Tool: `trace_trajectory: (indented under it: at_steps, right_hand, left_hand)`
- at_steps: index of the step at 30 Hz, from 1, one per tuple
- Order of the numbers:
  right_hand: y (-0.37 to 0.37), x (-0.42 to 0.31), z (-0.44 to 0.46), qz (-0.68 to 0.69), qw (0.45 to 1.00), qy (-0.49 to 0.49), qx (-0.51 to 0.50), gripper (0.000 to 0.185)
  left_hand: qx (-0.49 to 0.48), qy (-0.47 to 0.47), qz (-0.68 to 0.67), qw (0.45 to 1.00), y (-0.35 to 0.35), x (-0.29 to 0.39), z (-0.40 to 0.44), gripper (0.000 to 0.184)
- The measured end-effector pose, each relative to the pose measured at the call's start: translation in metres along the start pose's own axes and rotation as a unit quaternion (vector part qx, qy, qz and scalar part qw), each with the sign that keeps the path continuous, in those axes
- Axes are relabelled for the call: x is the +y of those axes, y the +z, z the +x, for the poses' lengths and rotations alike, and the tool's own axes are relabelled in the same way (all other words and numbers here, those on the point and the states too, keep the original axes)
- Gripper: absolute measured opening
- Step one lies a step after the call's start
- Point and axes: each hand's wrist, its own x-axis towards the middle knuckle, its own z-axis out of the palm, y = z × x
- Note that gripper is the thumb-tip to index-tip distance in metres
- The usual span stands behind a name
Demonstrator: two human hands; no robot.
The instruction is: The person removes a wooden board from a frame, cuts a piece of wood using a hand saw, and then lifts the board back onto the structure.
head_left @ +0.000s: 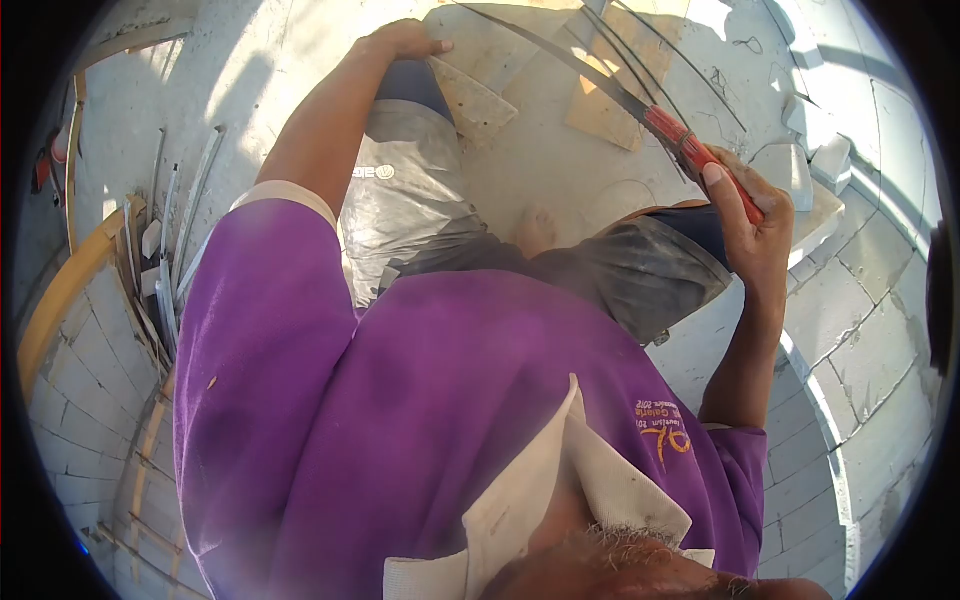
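Observation:
My right hand (752, 205) is wrapped round the red handle of a long-bladed tool (610, 88), its thumb lying along the grip. The narrow dark blade points up and to the left, past the top edge of the view. Whether it has teeth cannot be made out. My left hand (405, 40) rests at my left knee, thumb stretched out and holding nothing that I can see. Its other fingers are partly hidden. Close to this hand, a pale flat slab (478, 105) lies on the floor.
Thin dark rods (690, 75) and a tan board (612, 105) lie on the dusty floor ahead. White blocks (785, 172) stand at right, by a block wall (860, 300). Metal strips (195, 205) and a curved wooden piece (70, 275) are at left.

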Motion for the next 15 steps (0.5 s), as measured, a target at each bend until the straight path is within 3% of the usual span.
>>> trace_trajectory:
  at_steps: [3, 6, 11, 13, 15]
  right_hand:
    - [0.061, 0.031, 0.046, -0.068, 0.997, -0.043, 0.018, 0.034]
    - [0.080, 0.040, 0.063, -0.170, 0.977, -0.132, 0.003, 0.037]
    - [0.008, 0.016, 0.006, 0.024, 0.999, -0.040, 0.023, 0.036]
    - [0.027, 0.025, 0.018, -0.046, 0.999, 0.003, 0.012, 0.036]
    - [0.073, 0.032, 0.048, -0.063, 0.996, -0.048, 0.042, 0.035]
  left_hand:
    - [0.056, 0.078, 0.102, 0.990, 0.000, 0.002, 0.004, 0.081]
    - [0.066, 0.057, 0.087, 0.992, -0.015, 0.000, 0.004, 0.075]
    - [-0.021, 0.004, 0.021, 1.000, -0.004, 0.008, -0.007, 0.073]
    - [0.039, 0.054, 0.085, 0.994, -0.001, 0.003, 0.002, 0.072]
    - [0.065, 0.080, 0.093, 0.990, 0.006, -0.006, 0.014, 0.071]
